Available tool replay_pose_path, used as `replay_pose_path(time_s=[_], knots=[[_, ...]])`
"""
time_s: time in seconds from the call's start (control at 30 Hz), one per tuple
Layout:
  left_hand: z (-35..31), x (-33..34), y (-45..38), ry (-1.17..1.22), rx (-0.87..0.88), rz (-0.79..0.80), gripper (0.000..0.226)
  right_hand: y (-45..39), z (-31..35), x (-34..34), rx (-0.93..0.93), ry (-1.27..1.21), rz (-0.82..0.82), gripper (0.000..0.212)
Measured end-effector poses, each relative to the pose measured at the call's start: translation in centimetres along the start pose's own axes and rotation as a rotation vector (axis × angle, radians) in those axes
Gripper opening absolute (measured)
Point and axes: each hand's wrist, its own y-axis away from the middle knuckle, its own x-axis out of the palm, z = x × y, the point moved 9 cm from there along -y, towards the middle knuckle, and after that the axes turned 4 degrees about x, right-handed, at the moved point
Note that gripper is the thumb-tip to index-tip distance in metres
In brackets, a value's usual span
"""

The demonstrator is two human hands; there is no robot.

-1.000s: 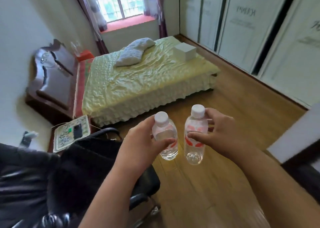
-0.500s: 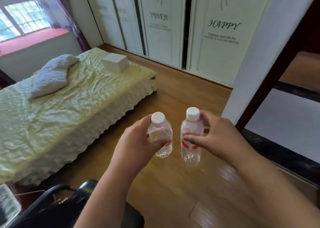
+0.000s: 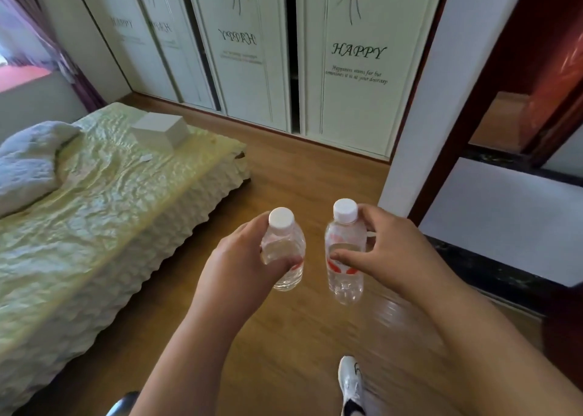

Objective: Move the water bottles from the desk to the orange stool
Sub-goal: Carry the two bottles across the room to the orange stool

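A bed [image 3: 104, 213] lies left on the wooden floor [image 3: 303, 175], wardrobe doors [image 3: 353, 68] behind. Above the floor, the left hand [image 3: 243, 267] has its grip curled round one upright water bottle [image 3: 285, 251]; the right hand [image 3: 394, 251] pinches the other bottle [image 3: 344, 257].

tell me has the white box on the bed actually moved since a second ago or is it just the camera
No. The white box sits at the same spot near the bed's corner, right of the grey pillow; only the view swung right.
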Motion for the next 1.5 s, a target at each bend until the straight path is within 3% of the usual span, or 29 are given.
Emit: replay_pose_path(time_s=[0.6,1.03,1.5], knots=[[-0.5,4.2,-19.3,0.058,-0.065,-0.099,0.071,-22.4,-1.4,-5.7,-0.177,-0.028,0.080,0.075],[3.2,5.1,-34.0,0.167,-0.027,-0.004,0.066,-34.9,-0.3,-6.1,-0.054,0.009,0.047,0.076],[10.6,-0.4,-50.7,0.094,0.083,0.045,0.069,-49.8,5.8,-2.0,0.020,0.011,-0.068,0.073]])
